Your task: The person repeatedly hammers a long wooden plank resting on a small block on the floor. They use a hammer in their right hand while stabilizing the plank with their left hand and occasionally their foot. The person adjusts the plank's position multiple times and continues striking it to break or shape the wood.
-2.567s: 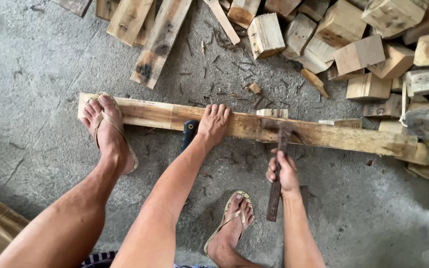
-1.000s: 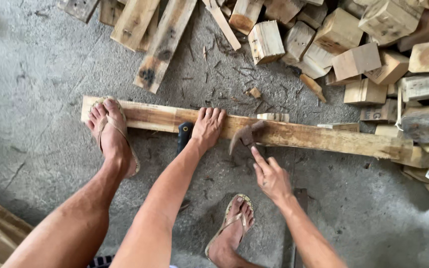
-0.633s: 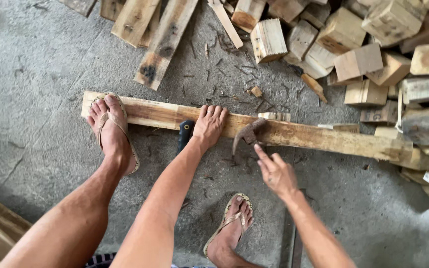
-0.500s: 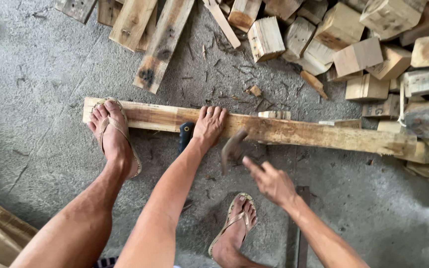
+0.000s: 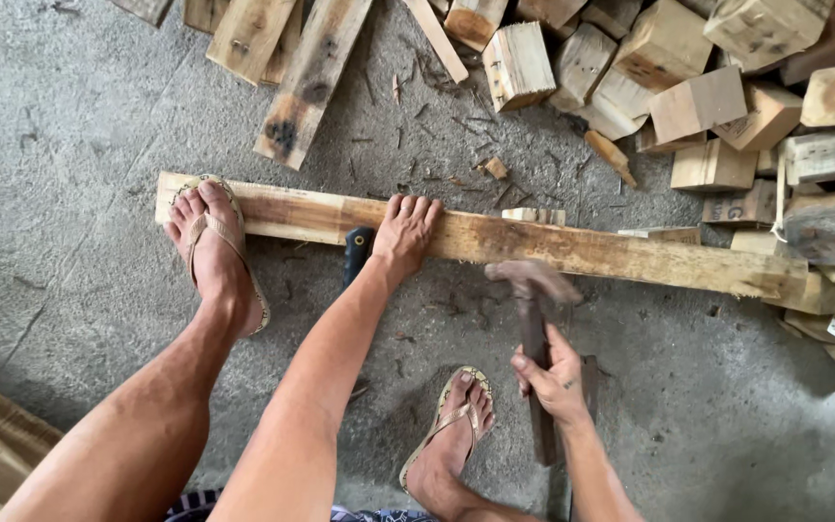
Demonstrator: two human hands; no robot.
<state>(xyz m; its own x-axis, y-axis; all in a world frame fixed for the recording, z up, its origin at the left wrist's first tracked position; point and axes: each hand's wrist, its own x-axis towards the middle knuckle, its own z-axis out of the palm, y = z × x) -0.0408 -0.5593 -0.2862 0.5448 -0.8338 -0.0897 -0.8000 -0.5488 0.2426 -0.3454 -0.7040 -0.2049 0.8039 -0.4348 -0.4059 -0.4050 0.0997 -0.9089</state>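
On concrete floor (image 5: 70,126), left hand (image 5: 406,230) spread flat on long plank (image 5: 630,253), right hand (image 5: 555,372) gripping hammer (image 5: 533,319).

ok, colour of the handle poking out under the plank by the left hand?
Black, in the head view: the handle sticks out from under the plank, beside the left hand.
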